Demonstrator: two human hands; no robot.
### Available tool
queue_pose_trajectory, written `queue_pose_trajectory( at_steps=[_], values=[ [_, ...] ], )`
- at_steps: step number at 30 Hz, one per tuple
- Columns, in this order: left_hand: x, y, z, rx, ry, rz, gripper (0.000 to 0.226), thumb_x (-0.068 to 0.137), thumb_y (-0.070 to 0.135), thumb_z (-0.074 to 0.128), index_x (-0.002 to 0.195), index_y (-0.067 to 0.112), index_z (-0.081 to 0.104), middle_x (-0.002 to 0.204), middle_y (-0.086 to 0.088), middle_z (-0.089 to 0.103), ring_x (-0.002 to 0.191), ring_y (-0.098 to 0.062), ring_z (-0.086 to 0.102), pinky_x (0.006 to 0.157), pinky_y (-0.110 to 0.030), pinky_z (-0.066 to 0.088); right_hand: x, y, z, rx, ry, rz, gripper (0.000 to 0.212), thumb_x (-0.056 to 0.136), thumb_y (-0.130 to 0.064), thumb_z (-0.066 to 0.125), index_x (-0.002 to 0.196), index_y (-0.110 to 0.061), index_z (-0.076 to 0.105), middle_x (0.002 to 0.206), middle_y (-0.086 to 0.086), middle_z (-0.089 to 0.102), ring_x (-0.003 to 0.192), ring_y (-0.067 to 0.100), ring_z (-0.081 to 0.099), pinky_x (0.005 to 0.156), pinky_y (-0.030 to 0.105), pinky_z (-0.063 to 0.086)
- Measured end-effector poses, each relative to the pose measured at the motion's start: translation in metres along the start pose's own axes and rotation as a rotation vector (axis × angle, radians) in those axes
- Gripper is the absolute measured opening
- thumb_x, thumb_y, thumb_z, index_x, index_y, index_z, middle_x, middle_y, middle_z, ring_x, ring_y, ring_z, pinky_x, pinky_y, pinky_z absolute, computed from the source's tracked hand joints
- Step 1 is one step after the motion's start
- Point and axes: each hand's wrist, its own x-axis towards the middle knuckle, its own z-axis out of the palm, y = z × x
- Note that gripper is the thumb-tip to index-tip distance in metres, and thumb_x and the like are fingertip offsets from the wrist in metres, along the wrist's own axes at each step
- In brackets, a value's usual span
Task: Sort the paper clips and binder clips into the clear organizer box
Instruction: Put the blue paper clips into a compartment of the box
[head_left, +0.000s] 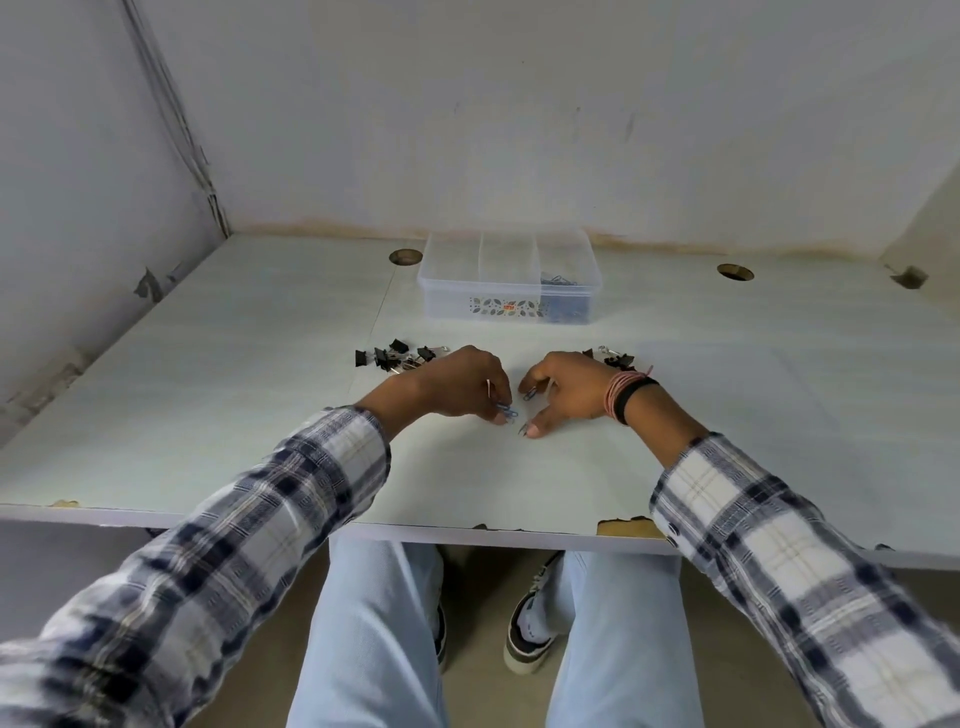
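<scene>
The clear organizer box stands at the back middle of the table, with blue paper clips in its right compartment. Several black binder clips lie in a heap left of my hands, and a smaller heap of binder clips shows behind my right wrist. My left hand pinches blue paper clips at its fingertips, just above the table. My right hand is curled round another blue paper clip, its thumb touching the table.
The white table has two round cable holes at the back and a chipped front edge. Walls close in at the left, back and right. My legs and a shoe show below the table.
</scene>
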Motion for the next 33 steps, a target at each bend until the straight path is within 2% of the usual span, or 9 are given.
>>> queue_pose_trajectory(
  at_steps=[6,10,13,17,19,21,24,28,33],
  values=[
    [-0.006,-0.004,0.004,-0.059,0.059,-0.008,0.011,0.086,0.02,0.079,0.094,0.014,0.079,0.089,0.0,0.073,0.07,-0.01,0.063,0.07,-0.022,0.048,0.0,0.003,0.013,0.085,0.15,-0.038,0.04,0.073,-0.027,0.088,0.108,-0.012,0.077,0.101,0.004,0.075,0.085,0.013,0.065,0.079,0.022,0.048],
    [-0.006,-0.005,0.01,0.037,0.045,0.01,0.006,0.093,0.022,0.069,0.088,0.02,0.067,0.088,0.003,0.062,0.084,-0.017,0.059,0.071,-0.023,0.041,-0.001,0.001,0.018,0.109,0.189,-0.059,0.023,0.077,-0.018,0.085,0.098,-0.009,0.079,0.083,0.001,0.074,0.07,0.009,0.065,0.074,0.022,0.049],
    [-0.007,-0.004,0.011,0.035,0.019,-0.034,0.007,0.096,0.023,0.065,0.09,0.02,0.062,0.092,0.002,0.059,0.089,-0.02,0.057,0.077,-0.029,0.046,-0.001,0.0,0.02,0.128,0.196,-0.066,0.012,0.078,-0.013,0.083,0.088,-0.008,0.079,0.07,-0.007,0.068,0.06,0.0,0.06,0.068,0.021,0.049],
    [-0.008,-0.007,0.008,0.026,0.017,-0.054,0.002,0.095,0.015,0.063,0.094,0.016,0.065,0.084,0.007,0.062,0.086,-0.018,0.06,0.068,-0.023,0.044,-0.001,0.002,0.022,0.123,0.206,-0.074,0.012,0.079,-0.014,0.083,0.089,-0.01,0.078,0.083,0.001,0.075,0.071,0.008,0.066,0.071,0.023,0.049],
    [-0.01,-0.008,0.005,0.016,0.047,-0.054,0.006,0.093,0.01,0.062,0.095,0.013,0.067,0.081,0.01,0.063,0.083,-0.016,0.061,0.063,-0.018,0.042,-0.002,0.002,0.022,0.172,0.21,-0.072,0.022,0.08,-0.015,0.082,0.101,-0.01,0.076,0.093,0.005,0.075,0.08,0.013,0.068,0.076,0.026,0.056],
    [-0.013,-0.009,-0.002,-0.03,0.089,-0.082,0.007,0.095,0.011,0.063,0.1,0.01,0.068,0.089,0.004,0.066,0.083,-0.017,0.06,0.068,-0.022,0.046,-0.004,0.0,0.022,0.221,0.182,-0.067,0.039,0.08,-0.023,0.083,0.115,-0.01,0.072,0.1,0.005,0.073,0.088,0.014,0.069,0.084,0.028,0.058],
    [-0.017,-0.015,-0.013,-0.376,0.137,-0.157,0.01,0.098,0.008,0.062,0.107,0.007,0.065,0.091,-0.004,0.064,0.072,-0.017,0.061,0.063,-0.024,0.055,-0.005,-0.01,0.027,0.201,0.134,-0.089,0.051,0.076,-0.036,0.085,0.119,-0.013,0.071,0.103,0.002,0.071,0.093,0.014,0.068,0.089,0.025,0.055],
    [-0.025,-0.025,-0.021,-0.807,0.137,-0.167,0.028,0.097,-0.006,0.052,0.122,-0.005,0.064,0.089,-0.008,0.056,0.077,-0.016,0.057,0.071,-0.028,0.059,-0.002,-0.026,0.035,0.128,0.15,-0.144,0.042,0.079,-0.027,0.083,0.117,-0.01,0.073,0.1,0.002,0.068,0.09,0.018,0.067,0.085,0.027,0.053],
    [-0.031,-0.019,-0.019,-1.384,0.219,-0.358,0.018,0.095,0.001,0.048,0.097,-0.003,0.065,0.088,-0.013,0.056,0.068,-0.02,0.055,0.06,-0.028,0.051,-0.002,-0.031,0.038,0.12,0.197,-0.173,0.017,0.083,-0.014,0.079,0.099,-0.007,0.079,0.085,-0.005,0.064,0.07,0.001,0.057,0.068,0.011,0.042]
  ],
)
